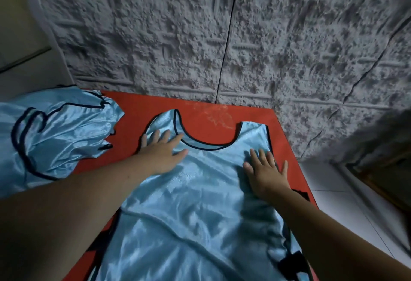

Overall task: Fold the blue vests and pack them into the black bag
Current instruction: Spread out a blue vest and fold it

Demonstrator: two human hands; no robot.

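A shiny light-blue vest (200, 209) with black trim lies spread flat on the red table (200, 111), its neckline toward the wall. My left hand (162, 149) presses flat on the vest's left shoulder strap, fingers straight and spread. On the right shoulder area my right hand (265, 170) rests flat, fingers straight too. A rumpled heap of more blue vests (55, 134) lies at the table's left end. No black bag is in view.
A grey textured wall (222, 36) stands right behind the table. Pale floor tiles (344, 191) show past the table's right edge, with a dark wooden object (389, 169) at far right. A pale surface (20, 36) rises at far left.
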